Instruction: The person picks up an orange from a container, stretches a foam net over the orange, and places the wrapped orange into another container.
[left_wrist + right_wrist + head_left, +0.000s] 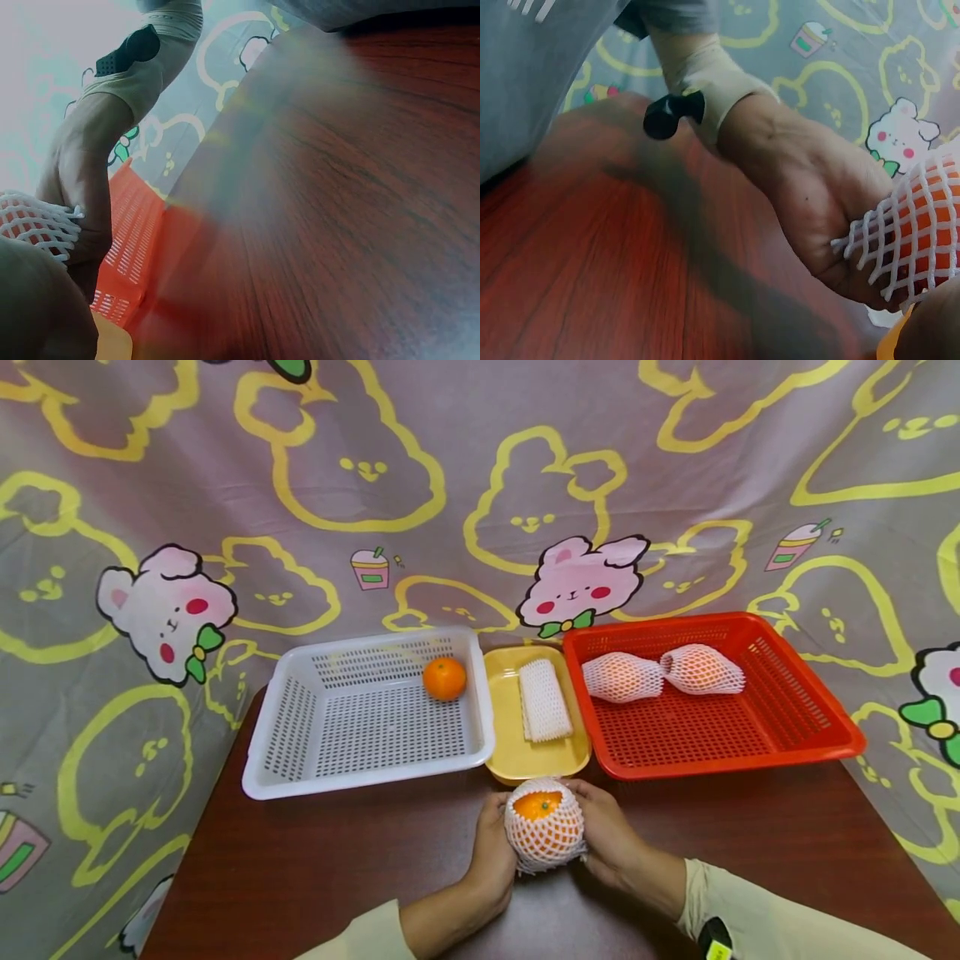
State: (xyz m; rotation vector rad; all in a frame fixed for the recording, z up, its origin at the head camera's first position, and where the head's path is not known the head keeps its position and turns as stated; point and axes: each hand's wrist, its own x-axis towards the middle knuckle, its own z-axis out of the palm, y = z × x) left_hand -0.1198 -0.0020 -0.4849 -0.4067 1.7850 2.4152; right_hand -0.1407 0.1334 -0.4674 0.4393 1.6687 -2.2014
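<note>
Between both hands, above the front of the table, is an orange (537,806) wrapped in a white foam net sleeve (546,839); its top with the stem spot shows through the opening. My left hand (492,852) grips it from the left side. From the right, my right hand (609,837) holds the netted orange with its fingers behind it. In the right wrist view the net (922,225) stretches over the fruit, with the left hand (832,210) against it. The left wrist view shows only a bit of the net (37,225) beside the right hand (82,187).
A white basket (258,768) at the left holds one bare orange (444,679). In the middle, a yellow tray (504,718) carries flat foam nets (545,700). The red basket (817,747) at the right holds two netted fruits (622,677). A patterned cloth (465,460) hangs behind.
</note>
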